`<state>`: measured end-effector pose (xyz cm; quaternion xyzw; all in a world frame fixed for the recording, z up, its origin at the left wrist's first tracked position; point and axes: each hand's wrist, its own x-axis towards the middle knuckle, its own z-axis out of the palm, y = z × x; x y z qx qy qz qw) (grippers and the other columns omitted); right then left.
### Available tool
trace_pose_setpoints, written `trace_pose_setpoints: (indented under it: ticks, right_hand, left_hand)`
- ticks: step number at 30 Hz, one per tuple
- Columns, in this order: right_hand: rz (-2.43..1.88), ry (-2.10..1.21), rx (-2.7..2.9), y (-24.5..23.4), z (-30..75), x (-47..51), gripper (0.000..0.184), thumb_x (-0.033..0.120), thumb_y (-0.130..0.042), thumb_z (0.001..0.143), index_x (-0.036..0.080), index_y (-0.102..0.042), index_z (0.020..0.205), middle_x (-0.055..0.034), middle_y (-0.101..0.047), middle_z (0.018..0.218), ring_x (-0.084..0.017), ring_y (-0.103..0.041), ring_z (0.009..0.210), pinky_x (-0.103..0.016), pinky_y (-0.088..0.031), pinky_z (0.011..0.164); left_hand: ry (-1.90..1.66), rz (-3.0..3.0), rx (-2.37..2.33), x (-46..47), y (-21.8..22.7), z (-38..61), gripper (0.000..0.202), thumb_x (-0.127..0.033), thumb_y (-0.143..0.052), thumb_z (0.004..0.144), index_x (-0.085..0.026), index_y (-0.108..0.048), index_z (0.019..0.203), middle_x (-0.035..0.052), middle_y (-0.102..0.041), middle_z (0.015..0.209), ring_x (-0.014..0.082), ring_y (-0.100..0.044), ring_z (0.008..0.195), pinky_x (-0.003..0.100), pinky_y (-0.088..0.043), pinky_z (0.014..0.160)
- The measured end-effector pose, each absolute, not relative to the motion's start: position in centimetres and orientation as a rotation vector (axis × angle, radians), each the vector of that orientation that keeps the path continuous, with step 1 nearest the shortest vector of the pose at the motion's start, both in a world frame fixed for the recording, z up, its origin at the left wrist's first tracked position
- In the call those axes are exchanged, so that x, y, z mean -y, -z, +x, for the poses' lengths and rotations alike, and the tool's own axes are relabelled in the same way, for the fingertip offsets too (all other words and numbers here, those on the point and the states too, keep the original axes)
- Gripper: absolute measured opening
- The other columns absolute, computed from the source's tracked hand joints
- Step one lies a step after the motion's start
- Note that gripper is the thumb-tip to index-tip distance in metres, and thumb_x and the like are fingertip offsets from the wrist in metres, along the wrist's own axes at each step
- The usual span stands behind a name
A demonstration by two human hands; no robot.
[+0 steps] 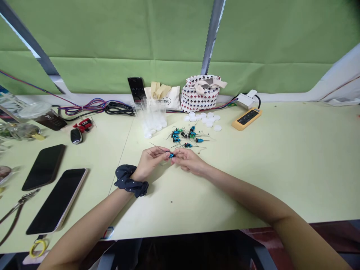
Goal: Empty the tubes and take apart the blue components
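Note:
My left hand (pixel 150 161) and my right hand (pixel 188 160) meet at the middle of the pale table, fingertips pinched together on one small blue component with thin wire leads (pixel 171 155). A dark scrunchie (pixel 129 180) sits on my left wrist. Just beyond my hands lies a loose pile of several blue components with wire leads (pixel 185 135). Behind that are several white round caps (pixel 204 119) and a cluster of clear plastic tubes (pixel 151 116).
Two dark phones (pixel 58 200) (pixel 44 166) lie at the left, with pliers (pixel 15 209) near the edge. A car key (pixel 76 135), cables, an upright phone (pixel 136 89), two cloth bags (pixel 200 93) and a yellow power strip (pixel 246 118) line the back.

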<state>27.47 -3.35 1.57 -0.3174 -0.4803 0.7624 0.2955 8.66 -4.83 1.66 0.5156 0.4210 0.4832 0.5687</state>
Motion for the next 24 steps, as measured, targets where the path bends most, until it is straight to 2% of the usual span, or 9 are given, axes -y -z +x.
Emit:
trace_pose_setpoints:
  ticks: [2,4,6,8,11,15,19,21,24]
  right_hand:
    - [-0.821,-2.007,1.269,-1.58,27.48,3.35,0.052,0.037,-0.079,0.062,0.022,-0.049,0.102,0.0017,-0.065,0.079,-0.001,-0.031,0.040,-0.015,-0.012,0.037]
    - [-0.835,-2.072,1.270,-1.53,27.49,3.32,0.046,0.048,-0.070,0.071,0.019,-0.051,0.101,-0.0017,-0.066,0.077,0.000,-0.023,0.037,-0.016,-0.010,0.036]
    - [-0.859,-2.105,1.274,-1.44,27.47,3.28,0.045,0.056,-0.057,0.078,0.013,-0.055,0.090,-0.0051,-0.066,0.070,0.000,-0.015,0.036,-0.018,-0.008,0.035]
    - [-0.860,-2.058,1.257,-1.37,27.46,3.26,0.041,0.051,-0.067,0.073,0.014,-0.054,0.086,-0.0034,-0.066,0.070,0.001,-0.018,0.036,-0.018,-0.009,0.035]
    - [-0.851,-1.988,1.192,-1.45,27.45,3.27,0.050,0.036,-0.081,0.060,0.021,-0.050,0.097,0.0027,-0.064,0.076,0.000,-0.025,0.038,-0.015,-0.010,0.036]
    - [-0.854,-2.103,1.202,-1.58,27.40,3.30,0.042,0.054,-0.062,0.076,0.015,-0.054,0.089,-0.0028,-0.065,0.070,0.001,-0.015,0.036,-0.017,-0.008,0.035]
    - [-0.835,-2.032,1.200,-1.53,27.34,3.35,0.047,0.038,-0.078,0.064,0.021,-0.049,0.096,-0.0004,-0.067,0.079,0.000,-0.023,0.038,-0.016,-0.010,0.037]
    - [-0.840,-2.069,1.187,-1.51,27.32,3.35,0.044,0.043,-0.073,0.070,0.021,-0.048,0.099,-0.0013,-0.067,0.078,0.000,-0.020,0.037,-0.016,-0.009,0.036]
    - [-0.848,-2.098,1.203,-1.52,27.31,3.34,0.038,0.051,-0.063,0.077,0.016,-0.051,0.088,-0.0048,-0.067,0.073,0.001,-0.015,0.036,-0.018,-0.008,0.035]
  left_hand:
    - [-1.138,1.220,-0.973,4.90,-1.64,8.70,0.018,-0.026,-0.073,0.072,-0.016,-0.069,0.087,0.0071,-0.072,0.085,0.0176,-0.067,0.073,0.034,-0.051,0.073]
    - [-1.145,1.224,-0.970,4.93,-1.61,8.72,0.017,-0.026,-0.073,0.073,-0.016,-0.070,0.086,0.0072,-0.072,0.085,0.0174,-0.066,0.072,0.034,-0.051,0.071]
    - [-1.156,1.224,-0.985,4.92,-1.59,8.72,0.017,-0.026,-0.073,0.072,-0.016,-0.070,0.086,0.0067,-0.072,0.083,0.0171,-0.066,0.072,0.032,-0.051,0.069]
    - [-1.161,1.218,-1.001,4.90,-1.61,8.73,0.017,-0.026,-0.074,0.072,-0.016,-0.071,0.085,0.0061,-0.072,0.081,0.0162,-0.065,0.071,0.030,-0.051,0.067]
    - [-1.158,1.215,-1.001,4.88,-1.76,8.78,0.017,-0.027,-0.074,0.071,-0.016,-0.071,0.085,0.0057,-0.072,0.082,0.0148,-0.065,0.069,0.029,-0.051,0.068]
    - [-1.157,1.201,-1.008,4.91,-1.99,8.86,0.020,-0.028,-0.074,0.071,-0.015,-0.070,0.085,0.0056,-0.072,0.080,0.0150,-0.065,0.068,0.032,-0.052,0.072]
    - [-1.149,1.194,-1.024,4.94,-2.07,8.89,0.022,-0.030,-0.075,0.070,-0.015,-0.070,0.086,0.0048,-0.071,0.076,0.0147,-0.065,0.066,0.033,-0.052,0.071]
    - [-1.162,1.186,-1.024,4.94,-2.07,8.89,0.023,-0.030,-0.075,0.070,-0.015,-0.070,0.086,0.0052,-0.071,0.077,0.0149,-0.064,0.067,0.033,-0.052,0.072]
    - [-1.172,1.174,-1.028,4.93,-2.00,8.87,0.024,-0.030,-0.076,0.069,-0.014,-0.070,0.085,0.0062,-0.072,0.079,0.0155,-0.065,0.069,0.033,-0.052,0.072]
